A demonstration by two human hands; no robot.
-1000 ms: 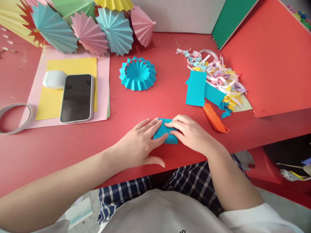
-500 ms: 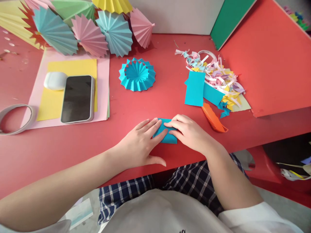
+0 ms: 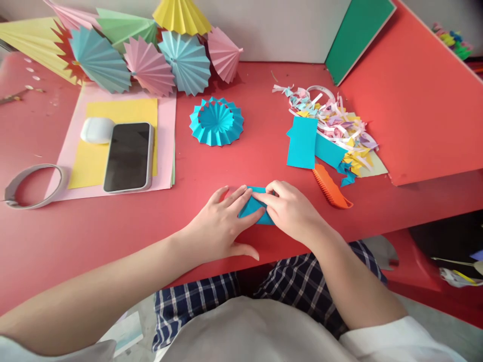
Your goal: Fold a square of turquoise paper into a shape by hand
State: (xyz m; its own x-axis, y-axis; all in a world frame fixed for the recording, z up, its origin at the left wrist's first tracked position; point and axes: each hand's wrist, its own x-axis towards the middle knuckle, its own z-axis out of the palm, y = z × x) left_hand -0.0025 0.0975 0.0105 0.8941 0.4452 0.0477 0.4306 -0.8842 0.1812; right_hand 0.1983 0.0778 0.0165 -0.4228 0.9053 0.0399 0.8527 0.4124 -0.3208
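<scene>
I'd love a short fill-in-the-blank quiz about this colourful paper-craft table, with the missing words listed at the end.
1. The left hand and right hand both touch a small piece of paper coloured ____.
2. The toothed tool beside the paper scraps is coloured ____.
3. The phone lies over a pink sheet and a smaller sheet coloured ____.
4. The tabletop is coloured ____.

Missing words: blue; orange; yellow; red.
</scene>
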